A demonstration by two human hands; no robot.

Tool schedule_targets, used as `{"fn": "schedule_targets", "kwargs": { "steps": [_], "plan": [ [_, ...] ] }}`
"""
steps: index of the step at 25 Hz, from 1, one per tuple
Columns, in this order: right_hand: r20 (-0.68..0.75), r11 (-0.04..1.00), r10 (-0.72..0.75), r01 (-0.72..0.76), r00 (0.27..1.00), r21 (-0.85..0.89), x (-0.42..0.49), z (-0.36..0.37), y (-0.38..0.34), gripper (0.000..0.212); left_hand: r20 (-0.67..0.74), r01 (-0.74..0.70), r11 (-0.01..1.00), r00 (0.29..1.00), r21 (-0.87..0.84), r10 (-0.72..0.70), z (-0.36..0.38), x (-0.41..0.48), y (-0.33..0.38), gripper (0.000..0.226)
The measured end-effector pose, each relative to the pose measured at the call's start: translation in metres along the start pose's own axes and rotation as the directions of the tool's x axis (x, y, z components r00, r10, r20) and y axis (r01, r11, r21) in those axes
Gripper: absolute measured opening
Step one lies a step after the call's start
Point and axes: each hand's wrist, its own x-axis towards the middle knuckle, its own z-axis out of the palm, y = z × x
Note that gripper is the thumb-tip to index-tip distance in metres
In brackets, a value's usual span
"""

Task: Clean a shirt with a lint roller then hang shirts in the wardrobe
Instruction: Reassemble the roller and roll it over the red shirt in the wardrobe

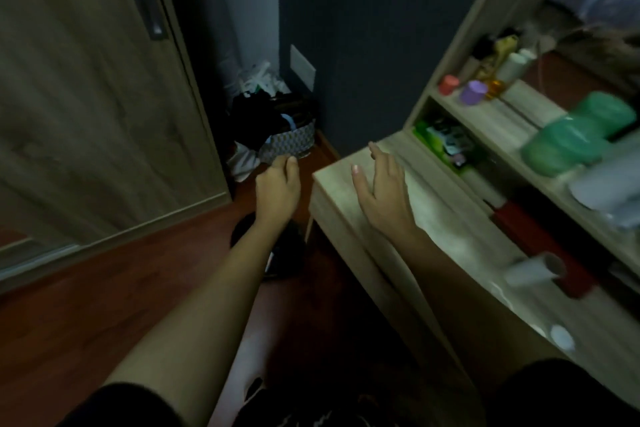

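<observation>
I see my left hand (277, 185) loosely curled and empty above the floor. My right hand (381, 191) is spread, holding nothing, over the desk (446, 215) corner. The lint roller (533, 272), blurred, lies on the desk at four o'clock from it. The wardrobe door (86, 97) stands at nine o'clock.

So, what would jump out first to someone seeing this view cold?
Two bare hands reach forward holding nothing: the left hand over the floor, the right hand over the pale dresser top. Beyond them a basket heaped with dark clothes sits in the corner, and green tubs stand on the shelf at right.
</observation>
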Motion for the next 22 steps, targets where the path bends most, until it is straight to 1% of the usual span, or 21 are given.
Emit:
{"fn": "schedule_targets", "kwargs": {
  "steps": [2, 5, 9, 11, 13, 16, 18, 19, 21, 22],
  "plan": [
    [-0.041, 0.999, 0.026, -0.027, 0.999, -0.018, -0.025, -0.036, 0.026, 0.060, 0.009, -0.022, 0.998, 1.000, -0.059, 0.023, 0.023, -0.032, 0.022, 0.033],
    [-0.113, 0.997, 0.074, -0.075, 0.991, 0.001, -0.064, -0.092, 0.079, 0.059, 0.007, -0.031, 0.997, 0.999, -0.064, 0.031, 0.073, -0.078, 0.059, 0.032],
    [-0.169, 0.998, 0.056, -0.051, 0.984, 0.031, -0.112, -0.157, 0.153, 0.059, 0.011, -0.007, 0.998, 1.000, -0.068, 0.008, 0.145, -0.142, 0.110, 0.033],
    [-0.190, 0.998, 0.061, -0.058, 0.980, 0.020, -0.134, -0.180, 0.193, 0.057, 0.053, -0.025, 0.998, 0.998, -0.061, 0.028, 0.181, -0.170, 0.129, 0.034],
    [-0.221, 0.994, 0.113, -0.111, 0.969, 0.021, -0.153, -0.199, 0.234, 0.054, 0.115, -0.044, 0.998, 0.992, -0.041, 0.049, 0.216, -0.191, 0.146, 0.037],
    [-0.265, 0.984, 0.157, -0.173, 0.951, -0.039, -0.183, -0.216, 0.287, 0.048, 0.239, -0.080, 0.997, 0.967, -0.019, 0.082, 0.252, -0.214, 0.170, 0.048],
    [-0.227, 0.976, 0.192, -0.210, 0.955, -0.054, -0.203, -0.218, 0.317, 0.047, 0.343, -0.141, 0.990, 0.930, 0.006, 0.130, 0.271, -0.218, 0.184, 0.062],
    [-0.187, 0.965, 0.243, -0.256, 0.952, -0.048, -0.212, -0.216, 0.330, 0.049, 0.396, -0.171, 0.985, 0.907, 0.030, 0.145, 0.281, -0.217, 0.190, 0.069],
    [-0.080, 0.928, 0.365, -0.369, 0.928, -0.049, -0.231, -0.211, 0.353, 0.053, 0.483, -0.239, 0.968, 0.858, 0.073, 0.175, 0.303, -0.214, 0.200, 0.079],
    [-0.007, 0.926, 0.369, -0.368, 0.929, -0.081, -0.239, -0.208, 0.362, 0.054, 0.521, -0.281, 0.957, 0.829, 0.073, 0.204, 0.313, -0.212, 0.204, 0.080]
  ]
}}
